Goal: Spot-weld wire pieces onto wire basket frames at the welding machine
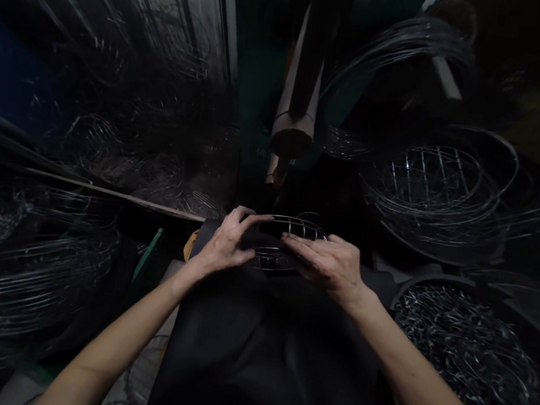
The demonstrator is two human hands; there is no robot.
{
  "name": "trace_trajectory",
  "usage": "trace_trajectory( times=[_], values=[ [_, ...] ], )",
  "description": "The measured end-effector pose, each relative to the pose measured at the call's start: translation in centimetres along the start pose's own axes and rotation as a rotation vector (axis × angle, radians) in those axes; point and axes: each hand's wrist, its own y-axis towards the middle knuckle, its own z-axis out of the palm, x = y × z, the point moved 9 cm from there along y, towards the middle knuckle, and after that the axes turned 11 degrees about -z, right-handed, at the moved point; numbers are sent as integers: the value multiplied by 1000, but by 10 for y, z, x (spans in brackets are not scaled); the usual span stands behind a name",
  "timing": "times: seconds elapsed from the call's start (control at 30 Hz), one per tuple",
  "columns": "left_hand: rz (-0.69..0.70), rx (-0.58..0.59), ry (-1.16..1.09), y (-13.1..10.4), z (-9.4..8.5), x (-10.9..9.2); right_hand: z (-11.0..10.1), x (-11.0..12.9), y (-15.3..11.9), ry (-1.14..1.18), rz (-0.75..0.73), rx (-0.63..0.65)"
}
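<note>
A person's 2 bare hands hold a small round grid of thin silvery wire (289, 242) over a dark apron-covered lap (271, 337): the left hand (226, 245) pinches its near rim, the right hand (329, 264) lies flat across it. Wire ends could prick fingers; the grid might slip into the heaped wire rings (433, 185) beside it.

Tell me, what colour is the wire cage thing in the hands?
Shiny silver-grey metal wire cage, seen in the head view.

You're working in deep gloom; weak light catches only your forearms and glints off wire coils (433, 185). Edges bow fisheye-style, the upper left smears with blur.
</note>
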Motion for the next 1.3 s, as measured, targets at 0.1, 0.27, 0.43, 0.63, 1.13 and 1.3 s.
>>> trace_trajectory(
  times=[0.1,0.27,0.43,0.63,1.13,1.3],
  values=[
    [-5,8,-14,1,-2,-3,6,-8,-3,31,32,77],
    [-39,33,-16,3,0,-3,13,-11,-6,27,19,111],
    [-49,35,-37,4,0,-2,2,-4,-1,33,-59,28],
    [-48,19,-32,5,0,1,5,-2,-3,-35,-145,37],
    [-34,-263,56,-2,-12,9,4,8,6,-132,-273,-51],
    [-75,-291,27,0,-15,16,6,7,14,-145,-306,-49]
  ],
)
